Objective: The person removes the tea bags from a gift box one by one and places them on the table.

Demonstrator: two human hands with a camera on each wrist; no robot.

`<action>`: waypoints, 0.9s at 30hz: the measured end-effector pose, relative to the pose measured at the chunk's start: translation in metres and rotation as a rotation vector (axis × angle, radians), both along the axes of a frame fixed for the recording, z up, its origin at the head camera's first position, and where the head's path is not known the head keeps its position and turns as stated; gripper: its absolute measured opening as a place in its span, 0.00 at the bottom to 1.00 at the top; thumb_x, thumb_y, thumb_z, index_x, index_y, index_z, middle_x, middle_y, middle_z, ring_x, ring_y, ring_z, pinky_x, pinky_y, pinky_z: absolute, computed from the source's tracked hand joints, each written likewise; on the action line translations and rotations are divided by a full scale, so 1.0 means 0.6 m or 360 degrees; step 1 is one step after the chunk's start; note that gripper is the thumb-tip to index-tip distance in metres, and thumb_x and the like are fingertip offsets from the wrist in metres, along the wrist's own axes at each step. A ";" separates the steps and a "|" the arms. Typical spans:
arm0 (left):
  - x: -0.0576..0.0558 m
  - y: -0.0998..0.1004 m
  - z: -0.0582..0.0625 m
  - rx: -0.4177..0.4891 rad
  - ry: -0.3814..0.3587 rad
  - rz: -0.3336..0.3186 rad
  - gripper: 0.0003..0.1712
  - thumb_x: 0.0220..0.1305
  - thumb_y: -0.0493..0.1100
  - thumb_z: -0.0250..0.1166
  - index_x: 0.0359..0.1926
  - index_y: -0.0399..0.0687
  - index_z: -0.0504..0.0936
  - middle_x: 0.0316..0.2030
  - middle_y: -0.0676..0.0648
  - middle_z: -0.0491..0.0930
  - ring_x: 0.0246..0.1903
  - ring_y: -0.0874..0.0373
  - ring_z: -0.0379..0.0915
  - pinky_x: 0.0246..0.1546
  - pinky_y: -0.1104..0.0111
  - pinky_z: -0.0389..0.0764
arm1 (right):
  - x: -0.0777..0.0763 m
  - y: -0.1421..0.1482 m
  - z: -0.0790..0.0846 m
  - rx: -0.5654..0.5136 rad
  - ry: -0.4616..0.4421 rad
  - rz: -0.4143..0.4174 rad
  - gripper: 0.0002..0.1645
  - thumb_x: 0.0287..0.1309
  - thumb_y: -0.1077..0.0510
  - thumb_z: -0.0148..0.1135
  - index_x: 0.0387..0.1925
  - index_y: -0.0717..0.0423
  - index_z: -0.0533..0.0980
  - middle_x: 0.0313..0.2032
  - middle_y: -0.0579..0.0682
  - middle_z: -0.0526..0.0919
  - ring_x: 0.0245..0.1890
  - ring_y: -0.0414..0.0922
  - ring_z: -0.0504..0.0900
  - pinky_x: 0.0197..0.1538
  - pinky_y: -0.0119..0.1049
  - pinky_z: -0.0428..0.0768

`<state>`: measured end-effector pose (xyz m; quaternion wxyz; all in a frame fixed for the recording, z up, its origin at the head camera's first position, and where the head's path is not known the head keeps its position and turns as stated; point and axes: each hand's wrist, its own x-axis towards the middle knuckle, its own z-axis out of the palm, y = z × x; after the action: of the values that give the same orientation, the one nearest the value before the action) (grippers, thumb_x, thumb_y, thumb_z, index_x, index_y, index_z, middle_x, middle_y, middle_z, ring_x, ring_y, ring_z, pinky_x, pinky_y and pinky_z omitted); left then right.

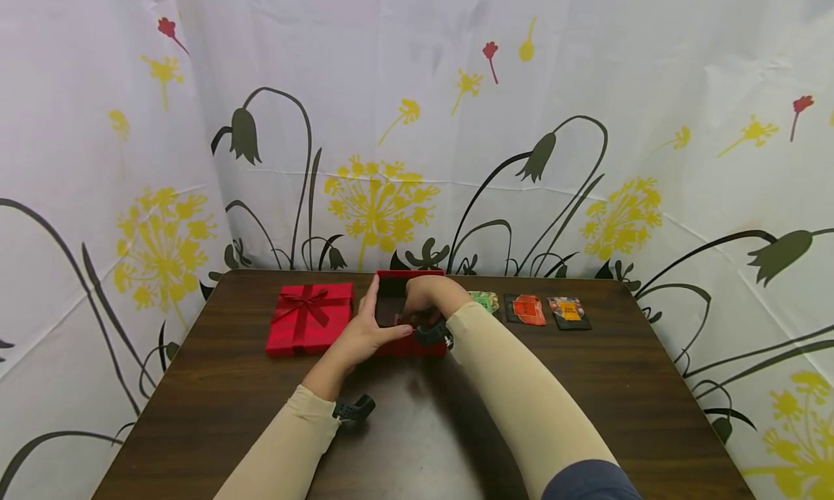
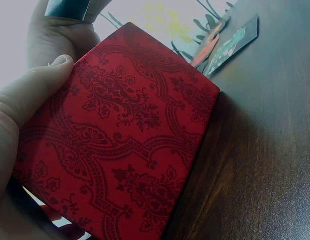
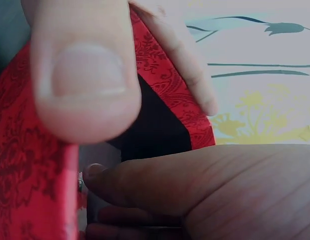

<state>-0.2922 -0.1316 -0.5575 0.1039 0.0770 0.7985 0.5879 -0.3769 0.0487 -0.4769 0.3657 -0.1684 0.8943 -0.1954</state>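
Note:
A red patterned box [image 1: 412, 273] with a dark inside stands uncovered near the table's far edge. My left hand [image 1: 361, 333] holds it at the left, fingers along the outer left wall and thumb on the front edge. The left wrist view looks at its red front face [image 2: 129, 125]. Down inside the box reaches my right hand [image 1: 431, 297], its thumb and fingers close together. By that thumb tip a small red and white scrap [image 3: 81, 192] of something shows; most of it is hidden, and I cannot tell whether the fingers grip it.
Left of the box lies a flat red lid or box [image 1: 334, 308] with a dark red ribbon bow [image 1: 309, 302]. To the right are a green packet [image 1: 485, 299], an orange-red packet [image 1: 528, 310] and a dark packet with a yellow label [image 1: 569, 310]. A flowered curtain [image 1: 417, 124] hangs behind the brown table [image 1: 215, 428].

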 end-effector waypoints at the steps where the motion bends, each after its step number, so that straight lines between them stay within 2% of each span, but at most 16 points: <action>1: 0.000 0.000 0.000 0.0003 -0.0002 0.0001 0.78 0.60 0.60 0.82 0.89 0.74 0.28 0.88 0.43 0.39 0.83 0.33 0.46 0.80 0.33 0.59 | 0.000 0.000 0.000 -0.0005 -0.0003 -0.0008 0.19 0.71 0.52 0.71 0.37 0.67 0.89 0.35 0.58 0.87 0.29 0.45 0.82 0.33 0.38 0.87; 6: 0.001 0.001 0.002 0.0017 -0.0012 0.0000 0.78 0.60 0.60 0.82 0.89 0.74 0.29 0.87 0.41 0.40 0.83 0.34 0.48 0.79 0.34 0.60 | 0.004 0.001 0.003 -0.0037 -0.0006 -0.0041 0.14 0.69 0.56 0.72 0.34 0.64 0.89 0.31 0.56 0.87 0.29 0.46 0.84 0.33 0.39 0.88; 9: 0.001 0.001 0.003 0.0010 -0.0015 0.0000 0.78 0.60 0.60 0.82 0.88 0.76 0.28 0.87 0.40 0.40 0.82 0.34 0.50 0.79 0.34 0.61 | 0.006 0.001 0.004 -0.0040 0.0020 -0.0035 0.12 0.68 0.57 0.72 0.31 0.62 0.89 0.28 0.53 0.86 0.28 0.47 0.84 0.32 0.39 0.88; 12: 0.003 0.001 0.004 -0.0003 -0.0014 0.0000 0.77 0.62 0.59 0.81 0.88 0.77 0.28 0.88 0.41 0.39 0.83 0.34 0.48 0.79 0.33 0.60 | 0.006 0.002 0.003 -0.0036 0.0056 0.0003 0.11 0.68 0.58 0.72 0.29 0.58 0.89 0.27 0.51 0.86 0.26 0.46 0.85 0.32 0.39 0.87; 16: 0.003 0.002 0.004 -0.0019 -0.0022 0.0001 0.76 0.63 0.58 0.80 0.88 0.77 0.27 0.88 0.42 0.37 0.85 0.34 0.41 0.80 0.31 0.56 | 0.003 0.006 0.000 -0.0048 0.0123 0.0063 0.09 0.69 0.58 0.70 0.32 0.53 0.91 0.27 0.48 0.86 0.25 0.44 0.82 0.31 0.37 0.84; 19: 0.003 0.003 0.004 -0.0027 -0.0033 0.0003 0.76 0.63 0.59 0.81 0.88 0.77 0.28 0.89 0.43 0.35 0.86 0.35 0.38 0.81 0.30 0.54 | 0.005 0.008 0.000 -0.0067 0.0179 0.0089 0.06 0.68 0.57 0.71 0.37 0.51 0.91 0.31 0.46 0.87 0.27 0.43 0.81 0.31 0.37 0.83; 22: 0.004 0.002 0.006 -0.0031 -0.0038 0.0007 0.76 0.62 0.60 0.81 0.88 0.79 0.27 0.89 0.45 0.34 0.87 0.36 0.36 0.81 0.30 0.53 | 0.008 0.010 0.000 -0.0077 0.0230 0.0119 0.04 0.67 0.58 0.71 0.39 0.51 0.89 0.34 0.46 0.87 0.28 0.43 0.81 0.32 0.36 0.83; 27: 0.005 0.000 0.007 -0.0034 -0.0032 0.0000 0.77 0.62 0.61 0.81 0.88 0.78 0.26 0.89 0.45 0.34 0.87 0.36 0.35 0.81 0.30 0.53 | 0.010 0.014 -0.003 -0.0114 0.0274 0.0141 0.02 0.65 0.59 0.71 0.37 0.53 0.86 0.33 0.46 0.84 0.28 0.43 0.80 0.31 0.36 0.82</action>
<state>-0.2894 -0.1315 -0.5531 0.1127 0.0700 0.8037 0.5801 -0.3710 0.0569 -0.4789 0.2895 -0.2368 0.9065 -0.1959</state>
